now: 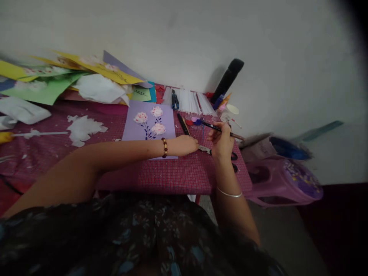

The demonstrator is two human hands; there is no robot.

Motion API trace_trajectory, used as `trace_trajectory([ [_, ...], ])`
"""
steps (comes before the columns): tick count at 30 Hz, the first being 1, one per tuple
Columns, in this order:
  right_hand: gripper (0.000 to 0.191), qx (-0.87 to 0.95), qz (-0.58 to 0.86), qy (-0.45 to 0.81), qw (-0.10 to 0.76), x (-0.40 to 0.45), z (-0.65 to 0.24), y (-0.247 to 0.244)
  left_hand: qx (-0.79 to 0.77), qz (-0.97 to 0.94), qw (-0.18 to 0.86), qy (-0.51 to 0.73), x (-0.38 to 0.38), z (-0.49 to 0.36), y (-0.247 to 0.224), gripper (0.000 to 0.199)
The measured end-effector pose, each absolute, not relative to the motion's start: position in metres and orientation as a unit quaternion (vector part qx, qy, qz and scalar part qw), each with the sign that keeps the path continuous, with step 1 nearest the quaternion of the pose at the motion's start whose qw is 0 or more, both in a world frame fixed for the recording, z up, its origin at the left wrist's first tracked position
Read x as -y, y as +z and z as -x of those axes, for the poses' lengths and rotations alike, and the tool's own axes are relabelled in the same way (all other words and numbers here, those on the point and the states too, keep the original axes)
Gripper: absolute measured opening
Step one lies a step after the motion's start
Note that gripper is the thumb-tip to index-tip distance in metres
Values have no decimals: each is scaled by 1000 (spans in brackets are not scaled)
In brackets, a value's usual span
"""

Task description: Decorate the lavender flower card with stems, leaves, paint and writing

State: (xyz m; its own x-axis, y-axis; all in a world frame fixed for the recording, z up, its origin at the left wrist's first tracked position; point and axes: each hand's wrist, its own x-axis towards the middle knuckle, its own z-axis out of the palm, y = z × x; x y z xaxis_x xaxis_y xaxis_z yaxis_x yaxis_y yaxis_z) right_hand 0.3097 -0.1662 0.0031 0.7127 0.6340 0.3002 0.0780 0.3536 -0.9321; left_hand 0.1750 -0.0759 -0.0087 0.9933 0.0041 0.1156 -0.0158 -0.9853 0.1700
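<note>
My right hand [222, 143] is closed around a slim dark paintbrush [211, 125], whose front end points left over small dabs of red and blue paint [197, 122]. My left hand [185, 145] reaches across a purple sheet [130, 124] painted with pink-white flowers [158, 128] and dark blue leaves. Its fingers are curled together at the blade of the scissors [205, 149]; what they hold, if anything, is hidden. The scissors' black handles lie partly behind my right wrist. A black marker-like stick [183, 124] rests just beyond my left hand.
Colored painted sheets [97, 69] are piled at the back left, near crumpled white tissue [86, 128]. A box cutter [174, 99] lies beside white strips [188, 100] along the wall. A tall black bottle [228, 78] stands back right; a pink stool [283, 180] is beside the table.
</note>
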Motion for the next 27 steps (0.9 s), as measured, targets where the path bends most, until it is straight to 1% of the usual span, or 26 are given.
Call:
trace_trajectory([
  [2,33,352,544,159,745,165,-313,2,-10,-994,76,75,78,-171,2,22],
  [5,34,394,530,105,743,159,-320,11,-27,-987,83,135,73,-140,26,20],
  [6,35,398,522,100,747,154,-320,17,-42,-981,85,167,67,-123,32,24],
  [7,35,397,514,106,753,148,-316,22,-72,-965,120,221,60,-105,37,24],
  [8,34,390,505,121,761,140,-311,28,-104,-944,162,269,50,-86,40,19],
  [9,33,383,496,142,766,132,-303,33,-147,-911,212,321,39,-68,41,8],
  [10,32,383,487,169,766,123,-293,37,-198,-867,277,364,27,-51,40,7],
  [11,32,386,480,193,764,114,-282,39,-239,-810,354,403,15,-37,39,12],
  [14,34,383,459,286,749,93,-250,36,-285,-597,577,479,-11,-10,32,19],
  [16,35,376,445,345,736,87,-235,27,-280,-477,676,487,-19,-3,28,18],
  [18,36,385,443,383,714,88,-225,16,-268,-421,725,475,-20,-3,25,16],
  [23,32,407,448,392,693,96,-217,0,-258,-402,767,429,-13,-9,12,24],
  [27,27,447,454,391,664,99,-213,-6,-249,-425,776,393,-8,-11,0,23],
])
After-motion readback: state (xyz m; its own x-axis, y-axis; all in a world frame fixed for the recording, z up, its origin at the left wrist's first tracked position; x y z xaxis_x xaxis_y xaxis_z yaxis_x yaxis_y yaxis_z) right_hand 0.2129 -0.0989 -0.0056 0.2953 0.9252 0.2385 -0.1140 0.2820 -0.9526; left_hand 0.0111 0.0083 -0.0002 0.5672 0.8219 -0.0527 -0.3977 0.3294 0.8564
